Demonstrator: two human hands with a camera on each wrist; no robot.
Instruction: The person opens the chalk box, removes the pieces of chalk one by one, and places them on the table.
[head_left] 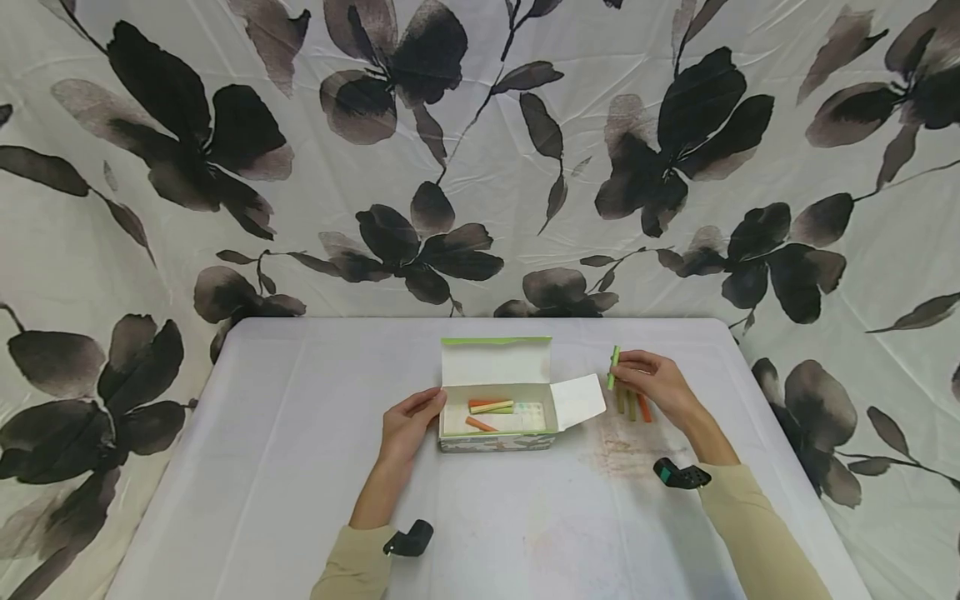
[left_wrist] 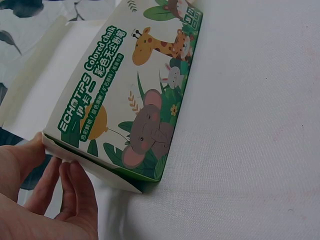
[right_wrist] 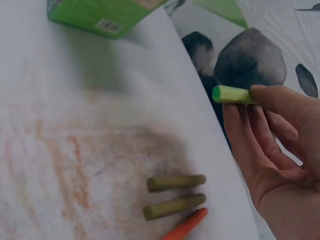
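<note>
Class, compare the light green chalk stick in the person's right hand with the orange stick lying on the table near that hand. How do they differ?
The light green chalk stick is pale green; the orange stick is orange. The green one is pinched in the right hand, lifted off the table; the orange one lies flat beside two olive sticks. Both are slim chalk sticks.

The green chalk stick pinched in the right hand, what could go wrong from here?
1. The right hand pinches the green chalk stick only near one end, so it might slip or snap.
2. Three loose sticks, two olive chalk sticks and an orange one, lie under that hand and could get knocked or rolled.
3. The left hand only touches the end of the open chalk box, so the box might shift if bumped.
</note>
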